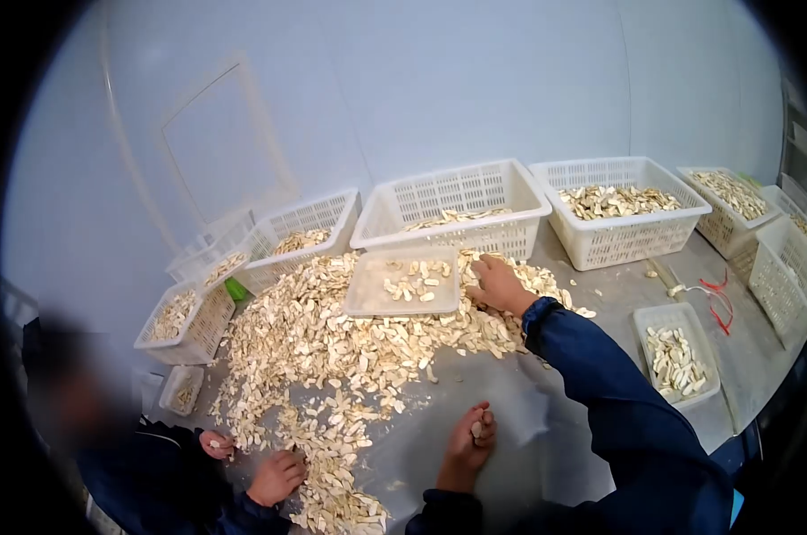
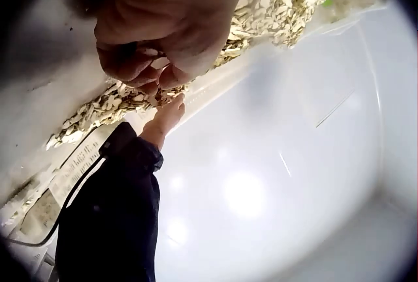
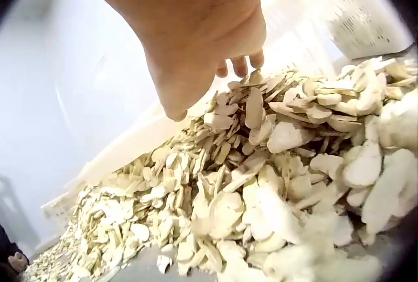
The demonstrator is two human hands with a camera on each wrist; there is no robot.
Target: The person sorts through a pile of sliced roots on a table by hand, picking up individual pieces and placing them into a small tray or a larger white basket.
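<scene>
Pale dried slices (image 1: 332, 330) lie heaped across the grey table. My right hand (image 1: 499, 283) reaches to the heap's far right part, beside a shallow tray (image 1: 403, 306) holding some slices; in the right wrist view the hand (image 3: 202, 47) is over the slices (image 3: 287, 138) with its fingers spread, nothing visibly held. Near the table's front, my left hand (image 1: 470, 439) has its fingers curled round a few slices. The left wrist view shows that hand (image 2: 170, 27) close up, a pale slice (image 2: 159, 63) between thumb and fingers.
White perforated baskets with slices stand along the back, including a large one (image 1: 457, 234) and another (image 1: 635, 241). A small tray (image 1: 711, 385) sits at right, near red string (image 1: 721, 303). At left, another person's hands (image 1: 277, 477) touch the slices.
</scene>
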